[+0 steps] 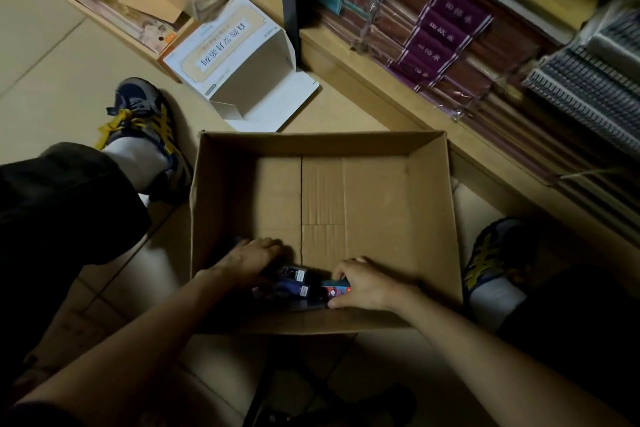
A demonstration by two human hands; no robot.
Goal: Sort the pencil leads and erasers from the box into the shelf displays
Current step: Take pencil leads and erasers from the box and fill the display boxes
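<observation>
An open cardboard box (pixel 374 191) sits on the floor between my feet. Its bottom is bare except for a small heap of dark packets (pixel 294 282) in the near corner. My left hand (pixel 247 260) lies over the left side of that heap, fingers curled down onto the dark packets. My right hand (pixel 367 282) grips a small blue and red packet (pixel 335 288) at the heap's right end, thumb at the near side. What lies under both palms is hidden.
A white empty display carton (pixel 242 62) lies open on the floor beyond the box. Low wooden shelves (pixel 398 87) run along the right with purple booklets (pixel 443 35) and spiral notebooks (pixel 595 94). My shoes (pixel 142 118) flank the box.
</observation>
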